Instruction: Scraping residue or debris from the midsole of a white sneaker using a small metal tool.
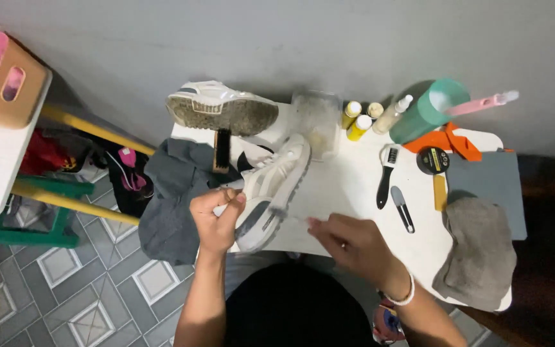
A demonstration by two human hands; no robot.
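A white sneaker (276, 186) lies on the small white table (348, 186) in front of me. My left hand (216, 218) grips its heel end and holds it steady. My right hand (348, 241) is closed on a small brush (293, 218) whose head rests against the shoe's side near the sole. A second white sneaker (221, 109) lies on its side at the table's far left corner, its dirty sole facing me.
A dark grey cloth (171, 193) hangs off the table's left edge, a wooden brush (221, 151) on it. Further right are a clear tub (318, 122), small bottles (358, 122), a teal cup (428, 110), two black brushes (393, 183), a round tin (433, 160), a grey mat (489, 186) and a grey towel (480, 250).
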